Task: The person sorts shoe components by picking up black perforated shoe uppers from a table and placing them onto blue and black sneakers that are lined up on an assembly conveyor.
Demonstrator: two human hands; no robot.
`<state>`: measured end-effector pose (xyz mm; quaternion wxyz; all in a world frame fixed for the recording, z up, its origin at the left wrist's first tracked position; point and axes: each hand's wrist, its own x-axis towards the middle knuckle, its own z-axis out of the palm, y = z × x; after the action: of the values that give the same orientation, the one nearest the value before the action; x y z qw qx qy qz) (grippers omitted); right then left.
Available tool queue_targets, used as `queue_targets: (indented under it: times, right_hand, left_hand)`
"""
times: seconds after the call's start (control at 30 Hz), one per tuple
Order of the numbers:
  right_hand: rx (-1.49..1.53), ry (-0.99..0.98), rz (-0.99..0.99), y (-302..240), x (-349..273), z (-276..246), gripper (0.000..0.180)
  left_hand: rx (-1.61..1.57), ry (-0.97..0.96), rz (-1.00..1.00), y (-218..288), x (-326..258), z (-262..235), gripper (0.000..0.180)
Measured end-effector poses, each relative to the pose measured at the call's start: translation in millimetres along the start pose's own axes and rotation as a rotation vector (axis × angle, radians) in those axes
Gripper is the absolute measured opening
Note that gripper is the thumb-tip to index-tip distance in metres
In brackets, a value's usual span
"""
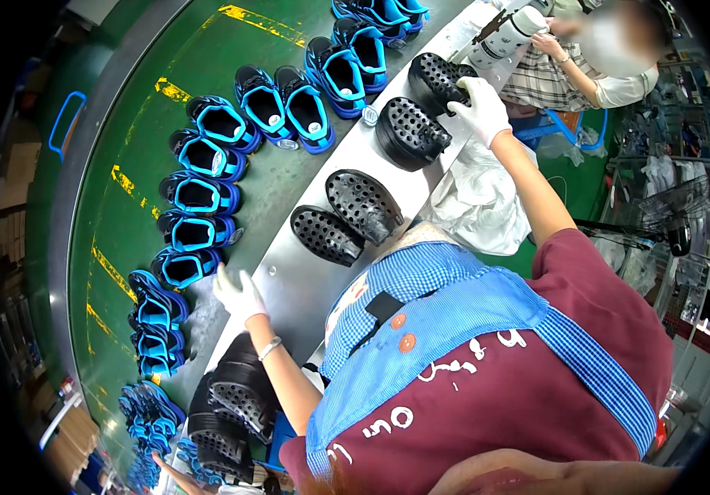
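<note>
My right hand (482, 109), in a white glove, curls its fingers and thumb around the heel end of a black shoe-shaped piece full of round holes (436, 81). A matching black piece (409, 132) sits just nearer, and a pair of black perforated pieces (363, 205) lies side by side on the metal ledge in front of me. My left hand (239, 297), also gloved in white, hovers by the belt's near edge with its fingers apart and nothing in them. Closest to it is a black and blue sneaker (186, 267) in the curved row.
Sneakers (206, 157) line the green belt (136, 107) with yellow marks. More black pieces (239, 384) are stacked at lower left. A white bottle (510, 37) stands at the ledge's far end, near a seated person (573, 70). White cloth (483, 198) hangs beside the ledge.
</note>
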<state>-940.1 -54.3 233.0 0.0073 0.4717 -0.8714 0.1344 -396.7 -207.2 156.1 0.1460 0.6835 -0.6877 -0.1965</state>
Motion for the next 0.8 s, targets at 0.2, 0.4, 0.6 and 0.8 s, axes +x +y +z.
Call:
queue_targets:
  times: [0.2,0.4,0.6,0.8]
  right_hand:
    - [0.042,-0.031,0.022,16,6,-40,0.040]
    - [0.369,-0.012,-0.206,-82,9,-70,0.039]
    - [0.684,-0.506,-0.668,-219,-26,-34,0.040]
    - [0.542,-0.662,-0.740,-284,-34,-12,0.041]
  left_hand:
    - [-0.199,-0.024,-0.026,45,-20,7,0.042]
    - [-0.649,-0.199,0.030,72,0,-4,0.045]
    - [-1.554,-0.867,-0.051,166,-20,-23,0.065]
    - [-1.842,-0.607,-0.350,118,-31,-16,0.041]
